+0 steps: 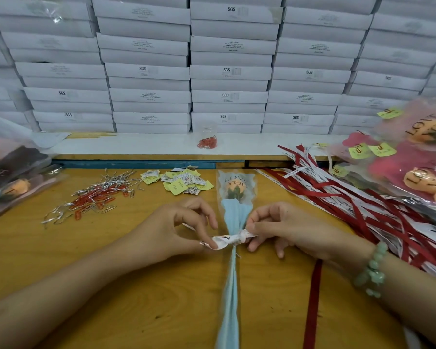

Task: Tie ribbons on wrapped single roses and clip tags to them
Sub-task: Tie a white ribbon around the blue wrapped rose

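Observation:
A single orange rose in a light-blue wrap with a clear sleeve (234,210) lies lengthwise in the middle of the wooden table (111,285). A white printed ribbon (228,240) is knotted around its narrow neck. My left hand (176,230) pinches the ribbon's left loop between thumb and fingers. On the other side, my right hand (282,227) pinches the right end of the ribbon close to the knot. A green bead bracelet sits on my right wrist.
Yellow and white tags (184,181) lie behind the rose. Red and silver paper clips (96,197) are scattered at left. Red and white ribbons (350,197) pile up at right, under finished wrapped roses (413,172). More wrapped roses (10,177) lie far left. White boxes (227,71) are stacked behind.

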The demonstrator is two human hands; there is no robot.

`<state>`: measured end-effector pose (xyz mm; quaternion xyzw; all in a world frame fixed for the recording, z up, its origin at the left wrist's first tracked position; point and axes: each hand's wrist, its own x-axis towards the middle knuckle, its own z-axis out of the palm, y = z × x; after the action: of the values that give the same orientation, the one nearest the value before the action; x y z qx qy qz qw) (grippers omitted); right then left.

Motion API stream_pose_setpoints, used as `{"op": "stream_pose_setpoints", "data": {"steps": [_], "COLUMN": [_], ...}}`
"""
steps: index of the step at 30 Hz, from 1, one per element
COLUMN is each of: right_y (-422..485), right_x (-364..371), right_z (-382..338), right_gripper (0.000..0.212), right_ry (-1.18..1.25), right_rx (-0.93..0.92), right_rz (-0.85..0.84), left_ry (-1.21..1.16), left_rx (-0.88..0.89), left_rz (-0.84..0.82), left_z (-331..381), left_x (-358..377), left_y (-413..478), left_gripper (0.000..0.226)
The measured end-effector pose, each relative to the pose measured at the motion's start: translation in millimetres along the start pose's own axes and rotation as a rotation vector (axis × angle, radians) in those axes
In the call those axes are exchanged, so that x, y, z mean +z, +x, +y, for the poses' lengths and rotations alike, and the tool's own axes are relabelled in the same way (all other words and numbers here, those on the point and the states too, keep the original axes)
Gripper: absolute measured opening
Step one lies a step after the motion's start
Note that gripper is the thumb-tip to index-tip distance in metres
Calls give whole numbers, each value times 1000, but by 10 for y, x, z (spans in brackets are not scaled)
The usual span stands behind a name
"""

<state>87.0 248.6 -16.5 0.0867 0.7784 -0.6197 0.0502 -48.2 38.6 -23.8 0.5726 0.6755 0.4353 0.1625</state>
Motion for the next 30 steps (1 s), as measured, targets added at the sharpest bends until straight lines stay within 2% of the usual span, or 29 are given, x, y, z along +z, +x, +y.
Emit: {"op": "stream_pose_setpoints", "data": {"steps": [5, 14, 20, 23, 25, 28, 30], "right_y": [23, 38, 41, 38, 57, 89, 87], "right_x": [-109, -265, -304, -288, -271, -240, -223], "right_z": [25, 52, 61, 71, 114, 179, 186], "right_gripper": [8, 11, 9, 24, 28, 15, 11], "right_ry": [27, 35, 29, -56, -64, -52, -120], "right_rx": [48, 121, 127, 41, -32, -162, -245], "right_rz": [-39, -128, -130, -43, 103, 341, 421], "left_ry": [-114, -93, -84, -96, -138, -118, -128], "left_rx": [-70, -122, -128, -112, -114, -120, -135], "left_rz": [-7, -107, -135, -158, -103, 88, 249], "left_z": [-40, -120, -168, -166, -166, -174, -208], "left_x": [-105, -175, -201, -220, -244, -321, -411], "left_y": [5, 15, 24, 31, 38, 50, 60], "left_gripper": [10, 8, 11, 22, 27, 23, 19]}}
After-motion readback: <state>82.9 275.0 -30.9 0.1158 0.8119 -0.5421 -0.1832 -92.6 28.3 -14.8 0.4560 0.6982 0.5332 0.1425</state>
